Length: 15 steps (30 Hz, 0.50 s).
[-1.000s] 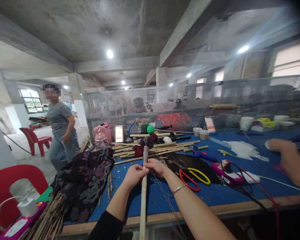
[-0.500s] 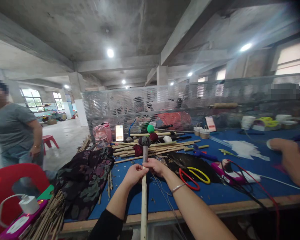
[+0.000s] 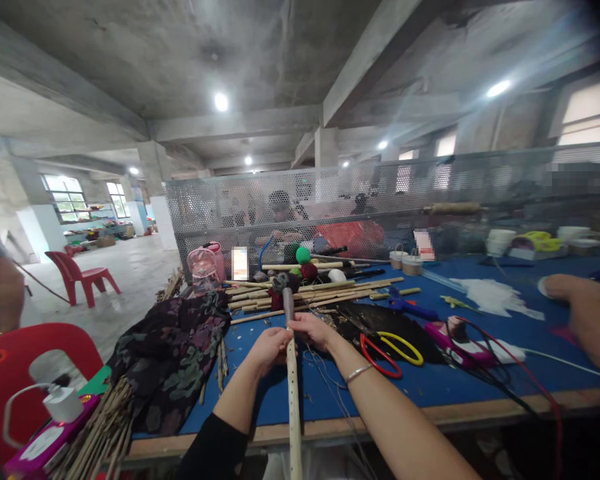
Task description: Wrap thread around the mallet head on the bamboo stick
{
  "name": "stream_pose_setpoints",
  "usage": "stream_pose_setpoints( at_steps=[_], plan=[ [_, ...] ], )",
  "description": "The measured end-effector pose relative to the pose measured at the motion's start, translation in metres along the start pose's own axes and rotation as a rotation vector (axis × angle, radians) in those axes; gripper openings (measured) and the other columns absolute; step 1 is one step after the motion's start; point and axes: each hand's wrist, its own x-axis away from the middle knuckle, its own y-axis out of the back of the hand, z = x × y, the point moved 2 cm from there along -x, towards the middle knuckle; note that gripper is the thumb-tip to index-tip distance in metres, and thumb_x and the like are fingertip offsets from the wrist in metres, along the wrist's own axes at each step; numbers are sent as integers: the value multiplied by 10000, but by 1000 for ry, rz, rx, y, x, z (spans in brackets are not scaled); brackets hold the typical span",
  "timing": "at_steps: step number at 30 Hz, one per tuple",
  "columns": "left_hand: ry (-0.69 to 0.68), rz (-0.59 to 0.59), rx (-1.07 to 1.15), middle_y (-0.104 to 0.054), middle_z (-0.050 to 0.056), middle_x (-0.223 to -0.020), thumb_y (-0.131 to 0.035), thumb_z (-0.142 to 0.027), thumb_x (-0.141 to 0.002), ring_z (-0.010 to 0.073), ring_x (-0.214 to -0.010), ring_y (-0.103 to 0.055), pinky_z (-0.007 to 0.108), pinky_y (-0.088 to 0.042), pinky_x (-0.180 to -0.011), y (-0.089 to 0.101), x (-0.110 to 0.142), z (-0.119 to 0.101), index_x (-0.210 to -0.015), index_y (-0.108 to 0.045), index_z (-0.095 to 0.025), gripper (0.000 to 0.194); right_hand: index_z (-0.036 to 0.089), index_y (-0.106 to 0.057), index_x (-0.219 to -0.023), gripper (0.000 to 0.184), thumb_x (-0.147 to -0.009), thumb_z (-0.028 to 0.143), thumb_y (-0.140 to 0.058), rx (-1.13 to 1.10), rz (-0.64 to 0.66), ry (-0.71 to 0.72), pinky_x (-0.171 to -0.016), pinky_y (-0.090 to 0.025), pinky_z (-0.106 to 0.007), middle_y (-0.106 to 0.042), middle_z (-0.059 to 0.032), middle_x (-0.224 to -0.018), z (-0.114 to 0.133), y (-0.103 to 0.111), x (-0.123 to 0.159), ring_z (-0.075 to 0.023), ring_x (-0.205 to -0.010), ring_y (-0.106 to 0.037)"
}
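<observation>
A pale wooden stick (image 3: 293, 407) with a row of small dark holes runs from the bottom edge up to my hands. Its upper section has a grey wrapping (image 3: 289, 305), and a dark roundish clump (image 3: 281, 284) shows at the far end. My left hand (image 3: 271, 349) is closed round the stick just below the wrapping, partly behind it. At the wrapping's lower edge, the thumb and fingers of my right hand (image 3: 313, 331) pinch it from the other side. Thin grey wires (image 3: 330, 393) trail under my right forearm. Scissors with red and yellow handles (image 3: 394, 353) lie beside that wrist.
Bamboo-like sticks (image 3: 340, 293) and yarn balls (image 3: 303, 255) lie beyond my hands. Dark floral cloth (image 3: 173, 360) covers the left side, near bundled twigs (image 3: 97, 427). Power strips (image 3: 475, 347) and cables sit right. A co-worker's arm (image 3: 583, 320) rests at far right. Mesh panel (image 3: 220, 213) behind.
The stick has turned in my hands, so its row of holes faces me, and its far end has tilted left. The person at left has walked mostly out of view.
</observation>
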Motion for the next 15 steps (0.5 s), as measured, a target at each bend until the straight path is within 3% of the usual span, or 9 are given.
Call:
stream_pose_setpoints(
  at_steps=[5,11,15],
  plan=[
    [-147,-124,-220,-441,-67,-456,-739,-428,-545,45,-378,-365,181,-273,-393,3,-2,-1,-638,-474,-155,392,147,-480,-692,357,-594,395,-718,-2,-63,21,-357,-106,-205,-424,83,-453,-2,-1,-2,-25,-344,-270],
    [-111,63,-51,-581,21,-579,-709,-468,-589,102,-490,-535,196,-342,-452,-2,1,-6,-707,-536,-128,398,142,-526,-882,406,-627,394,-715,-112,73,-20,-359,-49,-195,-316,116,-439,1,6,1,-20,-352,-163],
    [-80,90,54,-612,44,-675,-697,-460,-604,116,-538,-569,230,-414,-519,-5,0,-3,-776,-542,-124,409,151,-493,-768,356,-639,407,-704,-102,85,-21,-356,-47,-198,-284,118,-423,3,8,3,-18,-346,-145]
  ],
)
